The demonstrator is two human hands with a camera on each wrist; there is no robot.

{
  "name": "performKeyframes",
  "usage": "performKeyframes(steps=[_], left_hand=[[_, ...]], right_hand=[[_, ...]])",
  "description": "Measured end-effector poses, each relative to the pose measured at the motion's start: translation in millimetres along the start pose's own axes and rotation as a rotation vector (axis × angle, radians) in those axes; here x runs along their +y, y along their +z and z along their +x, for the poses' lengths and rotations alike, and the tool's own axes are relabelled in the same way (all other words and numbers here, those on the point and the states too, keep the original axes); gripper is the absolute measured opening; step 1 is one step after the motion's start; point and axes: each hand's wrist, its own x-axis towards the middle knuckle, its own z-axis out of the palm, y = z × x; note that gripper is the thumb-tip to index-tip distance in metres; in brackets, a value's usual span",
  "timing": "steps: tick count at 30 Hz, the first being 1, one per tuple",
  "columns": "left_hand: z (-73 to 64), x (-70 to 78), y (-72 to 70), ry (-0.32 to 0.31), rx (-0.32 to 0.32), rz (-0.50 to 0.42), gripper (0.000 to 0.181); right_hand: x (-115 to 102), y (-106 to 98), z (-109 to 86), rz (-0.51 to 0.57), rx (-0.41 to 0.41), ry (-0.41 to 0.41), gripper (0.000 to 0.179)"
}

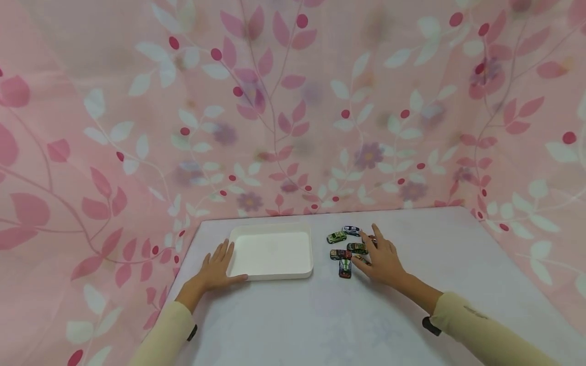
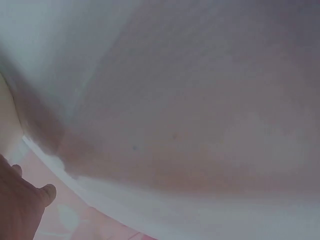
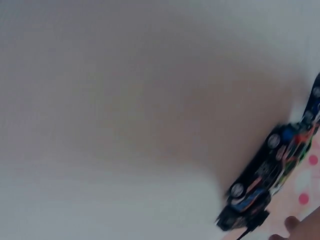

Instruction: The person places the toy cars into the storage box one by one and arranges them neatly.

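My left hand [image 1: 215, 270] rests at the left side of a shallow white tray [image 1: 270, 277], fingers straight, thumb along its near left corner. Part of that hand [image 2: 22, 202] shows in the left wrist view. To the tray's right lie several small toy cars: a green one [image 1: 337, 237], a white and blue one [image 1: 351, 231], a red and tan one [image 1: 341, 254] and a green and white one [image 1: 345, 268]. My right hand [image 1: 384, 259] hovers over the cluster's right side with spread fingers, partly hiding some cars. A dark toy car [image 3: 265, 167] appears close in the right wrist view.
A white-covered table [image 1: 293, 320] carries everything. Behind and beside it hangs a pink curtain [image 1: 284, 127] with leaves and flowers. The tray stands near the table's far left, the cars right of it.
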Motion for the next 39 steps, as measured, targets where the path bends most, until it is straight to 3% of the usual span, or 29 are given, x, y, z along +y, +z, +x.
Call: performKeyframes(steps=[9,19,28,33,39], left_hand=[[-4.5,-5.1,11.2,0.012,0.010,-0.056,0.117],[-5.0,-3.2,13.6,-0.015,0.012,-0.106,0.112],[-5.2,0.2,5.2,-0.024,0.007,-0.163,0.110],[-5.0,3.4,3.0,-0.065,-0.009,-0.197,0.116],[-0.5,1.3,4.5,-0.107,-0.035,-0.249,0.126]], right_hand=[[-25.7,10.4,-6.2,0.095,-0.083,0.081,0.082],[-41.9,13.1,-8.9,0.135,0.036,0.009,0.044],[-57.1,18.1,4.3,0.086,-0.240,0.151,0.042],[-60.6,21.8,5.3,0.017,-0.311,0.124,0.037],[-61.9,29.0,7.5,0.007,-0.334,0.066,0.038]])
